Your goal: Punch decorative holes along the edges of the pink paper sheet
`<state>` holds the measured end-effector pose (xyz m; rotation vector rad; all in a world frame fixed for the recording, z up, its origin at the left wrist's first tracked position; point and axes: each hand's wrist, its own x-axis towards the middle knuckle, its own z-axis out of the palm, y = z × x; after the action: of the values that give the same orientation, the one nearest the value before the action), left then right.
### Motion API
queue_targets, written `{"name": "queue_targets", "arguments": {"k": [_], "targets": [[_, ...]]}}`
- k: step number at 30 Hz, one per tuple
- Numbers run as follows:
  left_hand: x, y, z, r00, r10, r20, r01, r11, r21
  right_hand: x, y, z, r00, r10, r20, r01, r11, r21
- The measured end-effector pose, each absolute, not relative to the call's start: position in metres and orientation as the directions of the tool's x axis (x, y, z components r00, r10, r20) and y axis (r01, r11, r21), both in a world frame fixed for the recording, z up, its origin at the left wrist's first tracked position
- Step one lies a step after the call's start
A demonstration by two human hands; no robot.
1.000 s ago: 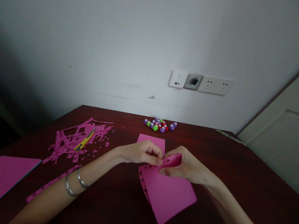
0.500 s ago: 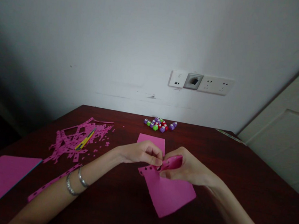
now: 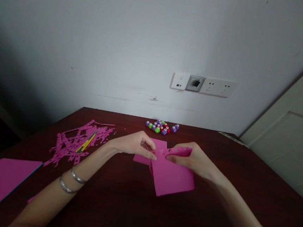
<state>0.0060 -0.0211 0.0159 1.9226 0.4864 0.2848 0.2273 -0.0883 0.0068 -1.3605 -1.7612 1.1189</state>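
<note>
Right hand [image 3: 197, 162]: thumb and fingers pinch the bent, punched edge of a thin pink foam-like sheet [image 3: 173, 179], held over the dark red-brown tabletop [image 3: 112, 202]. Left hand [image 3: 131, 143]: thumb and forefinger curl at the sheet's left side; whether they grip, cannot tell. Judgement: light, even pressure close to the punched edge should limit tearing. Beyond: small purple, green and red white-topped pieces [image 3: 157, 130]. Leftward: yellow cutter [image 3: 86, 143] on pink scraps [image 3: 66, 145].

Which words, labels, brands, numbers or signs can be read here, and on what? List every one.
None can be read.
Leftmost wall plate: a faint mark, too small to read.
Knife: too small to make out any lettering.
Strip at the right: its markings are too blurred to read.
Held sheet: no lettering shows.
</note>
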Motion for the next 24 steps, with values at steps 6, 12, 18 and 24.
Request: {"name": "queue_targets", "arguments": {"k": [6,12,18,24], "targets": [[0.007,-0.019,0.015,0.825,0.565,0.022,0.210,-0.343,0.916,0.236,-0.094,0.019,-0.519,0.847,-0.116,0.439,0.147,-0.887],[0.009,-0.021,0.010,0.885,0.465,-0.030,0.234,-0.386,0.892,0.228,-0.096,0.019,-0.576,0.808,-0.121,0.295,0.067,-0.953],[0.015,-0.025,0.011,0.857,0.515,0.007,0.193,-0.335,0.922,0.217,-0.091,0.004,-0.511,0.853,-0.107,0.305,0.063,-0.950],[0.009,-0.026,0.025,0.565,0.777,0.278,0.370,-0.539,0.757,0.222,-0.087,0.003,-0.392,0.920,-0.019,0.299,0.108,-0.948]]}}
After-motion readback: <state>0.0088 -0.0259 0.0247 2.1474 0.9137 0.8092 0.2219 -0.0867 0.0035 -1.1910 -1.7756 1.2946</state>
